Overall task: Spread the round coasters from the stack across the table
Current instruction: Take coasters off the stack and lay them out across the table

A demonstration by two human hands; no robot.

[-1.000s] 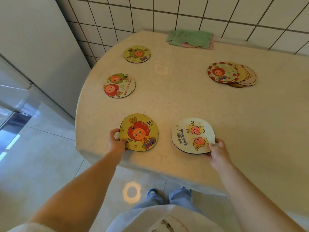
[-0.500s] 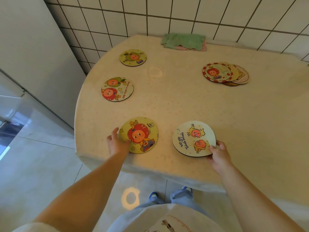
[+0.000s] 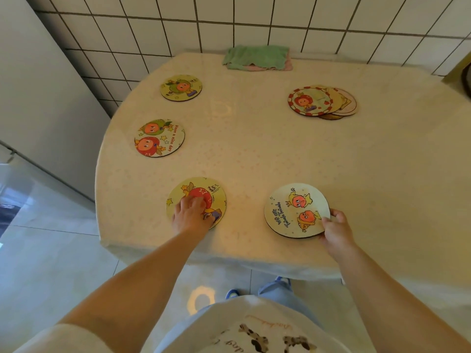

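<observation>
- Fingers (image 3: 190, 203) of the left hand (image 3: 192, 216) are lying spread and flat on the yellow coaster (image 3: 196, 200) at 7 o'clock on the table (image 3: 254, 154), pressing on it rather than gripping and covering the lower half of its picture.
- Right hand (image 3: 335, 229) is pinching the 4 o'clock edge of the cream coaster (image 3: 297, 210), thumb on top; the fingers underneath are hiding from view, and whether that edge is lifting off the table is hard to tell.
- Sitting at 1 o'clock, well apart from both hands, the remaining stack (image 3: 322, 101) is fanning out loosely: a red-rimmed coaster is lying on top, and those below are showing only slivers, so their count is unclear.
- Two single coasters are lying flat along the left side, a star-printed coaster (image 3: 159, 137) at 9 o'clock and a green-figured coaster (image 3: 181, 87) at 11 o'clock.
- Resting at 12 o'clock against the wall is a folded green cloth (image 3: 256, 57) with a pink layer peeking out beneath.
- Beige speckled covering is draping over the table's rounded near edge; white wall tiles (image 3: 254, 21) are running behind, and a pale glossy floor (image 3: 51, 250) is showing below.
</observation>
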